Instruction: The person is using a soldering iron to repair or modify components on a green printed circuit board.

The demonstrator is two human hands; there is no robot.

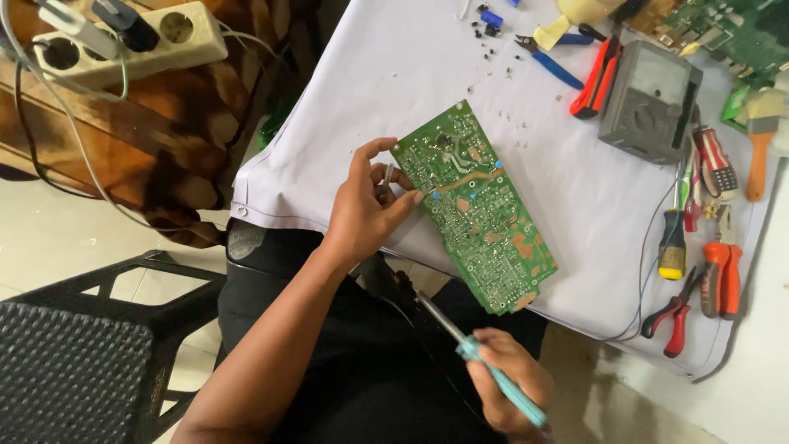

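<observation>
**Board in one hand, soldering iron in the other**

So you're sitting at the bench [394, 74], which is covered in a pale cloth, and your left hand [366, 210] is gripping the green circuit board [475, 205] by its near-left edge, thumb lying across the solder side and fingers curling round the top corner. The board is lying tilted across the front edge of the bench, its lower corner hanging out past the cloth over your lap. There's something thin and metallic tucked between your fingers right by the board edge, but it's too small to tell what it is.

Your right hand [509, 382] is clenching the teal handle of a soldering iron [477, 353] down over your lap. The metal tip is pointing up and to the left, well apart from the board and not touching it.

Off to the right, you're sharing the bench with a grey multimeter [649, 103], red-handled pliers [596, 78], blue-handled cutters [546, 57], a yellow-handled screwdriver [672, 238], orange-handled pliers [722, 275] and a small brush [760, 140]. A second green board [731, 33] is sitting at the far right corner. A power strip [123, 41] is lying on the wooden surface at upper left, and a black plastic stool [90, 345] is standing beside your left leg.
</observation>
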